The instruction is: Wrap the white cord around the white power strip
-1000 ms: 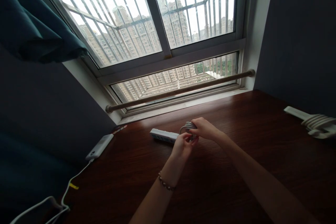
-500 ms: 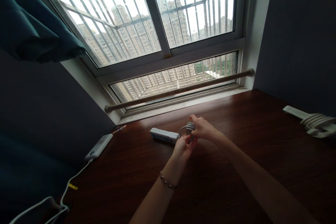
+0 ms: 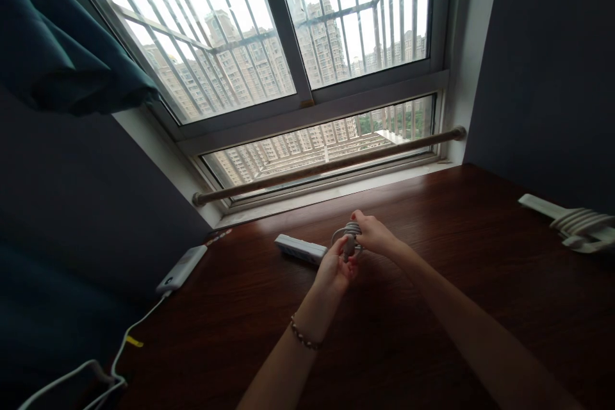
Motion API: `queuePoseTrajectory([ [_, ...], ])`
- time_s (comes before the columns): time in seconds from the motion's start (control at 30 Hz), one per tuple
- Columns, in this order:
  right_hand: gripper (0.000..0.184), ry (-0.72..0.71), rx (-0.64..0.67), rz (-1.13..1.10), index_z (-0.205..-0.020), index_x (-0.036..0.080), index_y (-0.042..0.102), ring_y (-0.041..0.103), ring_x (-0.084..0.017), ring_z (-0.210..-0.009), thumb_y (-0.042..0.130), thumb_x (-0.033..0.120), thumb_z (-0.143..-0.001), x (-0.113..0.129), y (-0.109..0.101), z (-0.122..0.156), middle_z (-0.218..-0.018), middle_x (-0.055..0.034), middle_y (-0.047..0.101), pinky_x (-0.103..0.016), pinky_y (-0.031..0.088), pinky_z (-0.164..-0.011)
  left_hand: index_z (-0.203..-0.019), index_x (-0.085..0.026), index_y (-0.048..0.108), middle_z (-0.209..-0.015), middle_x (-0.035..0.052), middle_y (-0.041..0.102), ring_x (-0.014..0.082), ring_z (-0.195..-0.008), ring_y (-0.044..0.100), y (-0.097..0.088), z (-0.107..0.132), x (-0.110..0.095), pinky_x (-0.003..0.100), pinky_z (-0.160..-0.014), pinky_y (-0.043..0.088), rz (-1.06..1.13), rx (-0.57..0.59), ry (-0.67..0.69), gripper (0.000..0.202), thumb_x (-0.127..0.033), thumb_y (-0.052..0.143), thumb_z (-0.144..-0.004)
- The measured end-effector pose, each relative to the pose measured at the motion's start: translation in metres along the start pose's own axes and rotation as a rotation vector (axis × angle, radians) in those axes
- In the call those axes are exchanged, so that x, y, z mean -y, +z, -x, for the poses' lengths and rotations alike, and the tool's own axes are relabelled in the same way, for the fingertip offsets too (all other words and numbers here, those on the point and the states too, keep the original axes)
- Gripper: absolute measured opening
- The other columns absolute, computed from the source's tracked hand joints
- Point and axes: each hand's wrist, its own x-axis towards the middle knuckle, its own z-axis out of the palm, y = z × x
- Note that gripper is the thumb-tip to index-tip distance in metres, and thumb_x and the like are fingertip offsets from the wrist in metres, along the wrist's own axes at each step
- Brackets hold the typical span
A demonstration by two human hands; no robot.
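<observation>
Both my hands meet over the middle of the dark wooden table (image 3: 432, 333). My right hand (image 3: 377, 235) is closed round a coiled grey-white cable (image 3: 352, 229). My left hand (image 3: 335, 270), with a bead bracelet on its wrist, pinches the cable's end, which looks like a plug, just below the coil. The cable belongs to a white power strip (image 3: 300, 248) that lies flat on the table just left of my hands.
A second white power strip with its coiled cable (image 3: 574, 223) lies at the table's right edge. A white power bank (image 3: 181, 268) with a white wire sits at the left edge. A wooden rod (image 3: 327, 166) runs along the window sill behind.
My hands have turned a little around the coil. The left hand's fingers have moved up, and the cable's end now stands out between the two hands.
</observation>
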Motion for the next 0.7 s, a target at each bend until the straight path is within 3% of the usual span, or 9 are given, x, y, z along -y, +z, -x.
queuePoseTrajectory([
  [0.23, 0.025, 0.083, 0.044, 0.034, -0.106, 0.013, 0.052, 0.057, -0.016, -0.079, 0.053, 0.031, -0.088, -0.012, 0.005, -0.007, -0.093, -0.0046, 0.057, -0.032, 0.048, -0.070, -0.073, -0.016, 0.049, -0.051, -0.0040, 0.047, 0.0056, -0.034, 0.041, 0.004, 0.016, -0.017, 0.015, -0.034, 0.034, 0.026, 0.069, 0.026, 0.023, -0.032, 0.048, -0.089],
  [0.4, 0.024, 0.126, 0.086, 0.058, -0.107, 0.013, 0.053, 0.058, -0.016, -0.081, 0.053, 0.029, -0.089, -0.021, 0.015, -0.013, -0.095, -0.0047, 0.058, -0.033, 0.050, -0.071, -0.072, -0.016, 0.046, -0.054, -0.0039, 0.049, 0.0060, -0.035, 0.043, 0.001, 0.017, -0.025, 0.016, -0.035, 0.035, 0.025, 0.064, 0.040, 0.029, -0.040, 0.048, -0.088],
  [0.6, 0.022, 0.097, 0.087, 0.076, -0.104, 0.013, 0.054, 0.058, -0.016, -0.083, 0.054, 0.029, -0.088, -0.024, 0.013, -0.012, -0.095, -0.0044, 0.058, -0.034, 0.049, -0.073, -0.074, -0.016, 0.049, -0.053, -0.0027, 0.049, 0.0080, -0.038, 0.046, -0.001, 0.015, -0.023, 0.017, -0.037, 0.036, -0.023, 0.132, -0.020, 0.017, -0.028, 0.051, -0.086],
  [0.7, 0.026, 0.028, 0.033, 0.080, -0.104, 0.012, 0.055, 0.054, -0.021, -0.093, 0.061, 0.023, -0.081, -0.014, 0.003, -0.006, -0.102, -0.0084, 0.056, -0.038, 0.044, -0.082, -0.077, -0.015, 0.051, -0.060, 0.0007, 0.055, 0.0093, -0.042, 0.050, -0.004, 0.015, -0.030, 0.018, -0.040, 0.039, -0.063, 0.162, -0.040, 0.013, -0.024, 0.051, -0.084],
])
